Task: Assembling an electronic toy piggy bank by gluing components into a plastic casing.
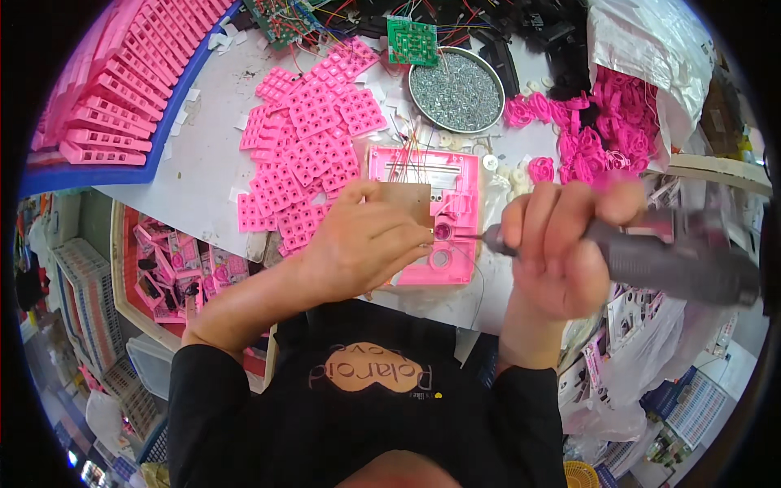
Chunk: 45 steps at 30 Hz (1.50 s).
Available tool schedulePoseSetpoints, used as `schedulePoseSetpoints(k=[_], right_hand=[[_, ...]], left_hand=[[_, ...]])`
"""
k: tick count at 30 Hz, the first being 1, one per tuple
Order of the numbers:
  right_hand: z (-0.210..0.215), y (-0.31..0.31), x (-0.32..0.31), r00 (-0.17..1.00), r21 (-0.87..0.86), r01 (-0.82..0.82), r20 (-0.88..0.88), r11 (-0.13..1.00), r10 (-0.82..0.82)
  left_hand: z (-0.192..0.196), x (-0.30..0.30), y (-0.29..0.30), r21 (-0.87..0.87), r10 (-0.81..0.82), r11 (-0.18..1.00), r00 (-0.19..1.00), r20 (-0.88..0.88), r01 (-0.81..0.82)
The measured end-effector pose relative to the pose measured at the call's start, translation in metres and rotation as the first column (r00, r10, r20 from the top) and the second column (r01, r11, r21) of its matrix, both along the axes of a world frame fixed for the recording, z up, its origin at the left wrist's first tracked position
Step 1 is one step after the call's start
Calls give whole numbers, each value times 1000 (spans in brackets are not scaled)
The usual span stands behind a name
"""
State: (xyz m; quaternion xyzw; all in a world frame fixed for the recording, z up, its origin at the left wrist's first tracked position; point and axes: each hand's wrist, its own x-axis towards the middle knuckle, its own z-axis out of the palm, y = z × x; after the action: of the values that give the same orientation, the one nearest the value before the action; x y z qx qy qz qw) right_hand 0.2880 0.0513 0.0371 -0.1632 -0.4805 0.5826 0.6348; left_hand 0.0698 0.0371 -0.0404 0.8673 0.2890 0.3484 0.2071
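Driver in the right hand, bent left hand at the board

The right hand [561, 248], blurred, closes its fingers around a dark power screwdriver [675, 264]; the tool's rear end, off to the hand's right, fades toward the dark picture edge. Its thin shaft points left from the hand into a pink housing [462, 195] — whether the tip touches anything there is too small to tell. The left hand [358, 240] is partly closed, its bent fingers over a brown board [413, 202]. The grip beneath is hidden, so I cannot tell whether the hand clasps the board or merely presses on it.

The housing lies between the two hands, its left part covered by the left hand and the board. Thin wires [411, 159] rise just beyond the left hand; where they end is hard to make out.

Farther from the left hand, up and to its left, pink keypad-like panels [313, 138] overlap in a heap, hiding one another. Beyond the right hand are tangled pink ring-shaped parts [598, 138], partly hidden by a cloudy plastic bag [651, 49]. Beyond both hands stands a round bowl [455, 131] of small metal pieces, with a green circuit board [412, 41] behind it. Farthest left of the left hand, a blue tray [122, 176] of pink parts — cut off by the curved rim.
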Motion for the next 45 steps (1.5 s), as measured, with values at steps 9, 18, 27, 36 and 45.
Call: schedulePoseSetpoints(k=[9,18,27,36,45], right_hand=[[14,-15,-3,967,71,-255,8,964,255],[11,-18,-10,970,44,-242,9,969,242],[17,-28,-26,989,-74,23,145,997,-12],[-2,-24,-18,993,-52,-121,4,991,122],[-60,9,-32,977,-35,199,79,979,-196]], left_hand=[[-8,-1,-10,12,-26,1000,995,97,25],[-8,-2,-14,-10,-30,999,985,170,33],[-10,5,-16,62,7,998,985,173,-17],[-4,-1,-17,32,28,999,991,134,-32],[-18,-28,8,-152,102,984,994,50,-93]])
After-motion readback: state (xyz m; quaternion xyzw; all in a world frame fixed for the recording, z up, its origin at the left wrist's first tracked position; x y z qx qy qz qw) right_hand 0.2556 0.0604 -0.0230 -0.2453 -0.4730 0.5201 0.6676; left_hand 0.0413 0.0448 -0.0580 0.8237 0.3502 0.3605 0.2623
